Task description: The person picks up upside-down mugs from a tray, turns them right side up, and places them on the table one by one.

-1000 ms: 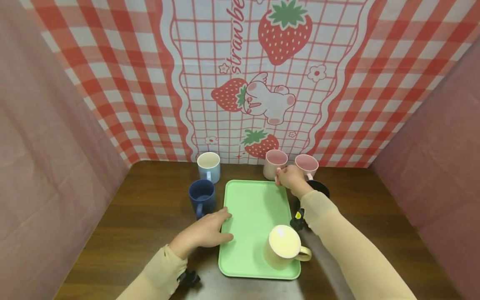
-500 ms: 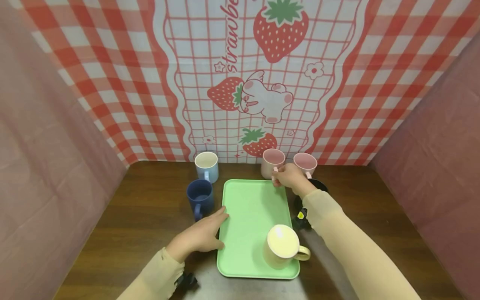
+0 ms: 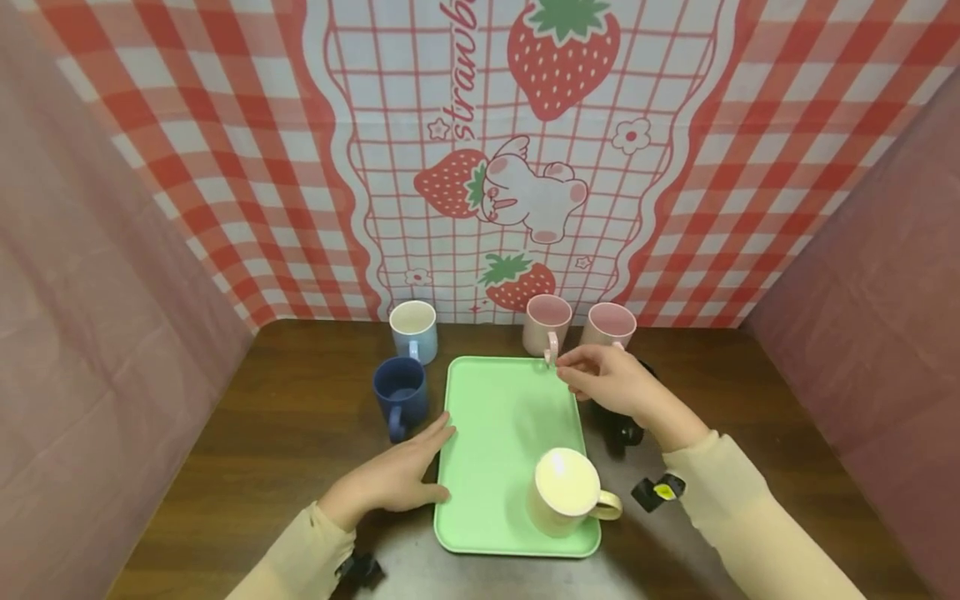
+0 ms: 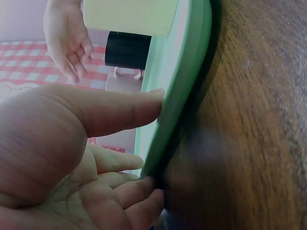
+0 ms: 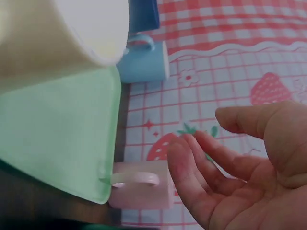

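My left hand [image 3: 390,479] rests against the left edge of the light green tray [image 3: 491,425], thumb and fingers spread. In the left wrist view its thumb [image 4: 129,108] lies at the tray's rim. My right hand [image 3: 615,382] hovers over the tray's far right corner, fingers loosely bent and holding nothing. Just beyond its fingertips a pink mug [image 3: 542,335] stands upright behind the tray, handle [image 3: 552,346] towards me. The right wrist view shows a gap between my fingers and this mug. A pale yellow mug [image 3: 551,512] stands on the tray's near right, handle pointing right.
A second pink mug [image 3: 600,332] stands at the back right. A black mug [image 4: 127,50], mostly hidden by my right hand in the head view, is in front of it. Left of the tray stand a light blue mug [image 3: 422,342] and a dark blue mug [image 3: 408,404]. A checked cloth [image 3: 285,167] hangs behind.
My right hand has let go of the pink mug's handle and drawn back to the right. The left hand's thumb has shifted from over the tray to its edge.
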{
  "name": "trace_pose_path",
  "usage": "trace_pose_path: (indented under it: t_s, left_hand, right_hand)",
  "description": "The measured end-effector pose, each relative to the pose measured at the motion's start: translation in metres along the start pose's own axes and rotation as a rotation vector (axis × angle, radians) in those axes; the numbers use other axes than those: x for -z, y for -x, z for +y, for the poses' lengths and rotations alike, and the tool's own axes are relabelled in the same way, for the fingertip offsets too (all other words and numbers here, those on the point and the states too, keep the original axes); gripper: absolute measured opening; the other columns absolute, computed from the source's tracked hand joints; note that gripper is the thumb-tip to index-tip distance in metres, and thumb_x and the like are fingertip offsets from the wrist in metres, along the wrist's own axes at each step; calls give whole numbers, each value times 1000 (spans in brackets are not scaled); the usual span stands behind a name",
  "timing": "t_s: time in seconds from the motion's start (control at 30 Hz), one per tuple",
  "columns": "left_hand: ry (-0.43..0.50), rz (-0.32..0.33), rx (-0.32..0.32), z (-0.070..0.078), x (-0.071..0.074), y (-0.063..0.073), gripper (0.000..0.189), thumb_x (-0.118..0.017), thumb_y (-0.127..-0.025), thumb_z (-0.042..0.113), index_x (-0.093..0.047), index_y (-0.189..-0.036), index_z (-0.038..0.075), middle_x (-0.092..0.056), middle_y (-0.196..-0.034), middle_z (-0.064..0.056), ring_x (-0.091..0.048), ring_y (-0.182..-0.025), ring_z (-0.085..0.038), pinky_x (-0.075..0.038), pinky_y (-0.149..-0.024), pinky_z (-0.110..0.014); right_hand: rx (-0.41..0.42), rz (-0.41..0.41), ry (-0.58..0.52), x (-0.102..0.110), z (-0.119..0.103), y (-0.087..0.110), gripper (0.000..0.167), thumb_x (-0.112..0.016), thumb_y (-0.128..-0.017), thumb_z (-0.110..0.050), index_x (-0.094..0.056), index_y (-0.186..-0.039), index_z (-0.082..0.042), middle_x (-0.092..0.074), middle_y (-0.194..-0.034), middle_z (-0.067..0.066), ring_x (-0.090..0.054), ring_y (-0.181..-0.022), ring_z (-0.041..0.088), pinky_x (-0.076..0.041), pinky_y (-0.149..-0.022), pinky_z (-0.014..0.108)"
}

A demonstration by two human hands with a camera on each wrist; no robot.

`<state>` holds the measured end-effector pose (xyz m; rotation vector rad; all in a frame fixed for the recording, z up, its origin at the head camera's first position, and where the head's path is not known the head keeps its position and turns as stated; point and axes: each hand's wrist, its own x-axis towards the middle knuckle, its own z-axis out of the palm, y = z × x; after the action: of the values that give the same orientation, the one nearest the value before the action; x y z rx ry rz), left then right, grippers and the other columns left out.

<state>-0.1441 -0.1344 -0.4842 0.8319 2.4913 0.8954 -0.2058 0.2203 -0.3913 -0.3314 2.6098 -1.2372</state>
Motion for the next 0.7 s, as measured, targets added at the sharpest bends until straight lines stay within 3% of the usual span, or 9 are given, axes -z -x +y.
trace_pose_path:
  t_s: [0.2, 0.47, 0.6, 0.7]
  left_hand:
    - [-7, -8, 25, 1, 1, 1, 89, -83, -96, 17, -33, -165, -9, -16, -179, -26, -35, -159, -42, -36, -124, -60]
    - [-11, -24, 35, 2, 2, 1, 89, -83, -97, 18, -33, -166, -7, -15, -180, -24, -38, -158, -40, -38, -123, -59]
    - [-11, -32, 30, 2, 1, 1, 88, -82, -98, 18, -34, -166, -7, -15, -180, -24, -38, -157, -41, -39, -122, -59]
    - [-19, -35, 30, 1, 1, 1, 87, -82, -98, 19, -34, -166, -6, -15, -180, -24, -39, -157, -41, -40, -122, -59]
  right_hand:
    - [117, -31, 63, 5, -1, 39, 26, -75, -105, -20, -75, -126, -3, -77, -103, 1, -71, -85, 17, -61, -75, 31]
    - [179, -58, 62, 8, 17, 80, 21, -76, -105, -22, -76, -122, -9, -75, -94, -4, -69, -81, 10, -56, -65, 27]
    - [217, -67, 64, 7, 32, 98, 21, -76, -105, -23, -76, -124, -14, -75, -96, -4, -68, -81, 7, -56, -67, 28]
    - [220, -93, 46, 5, 43, 110, 23, -75, -106, -24, -74, -127, -14, -77, -105, -2, -69, -87, 6, -56, -71, 27]
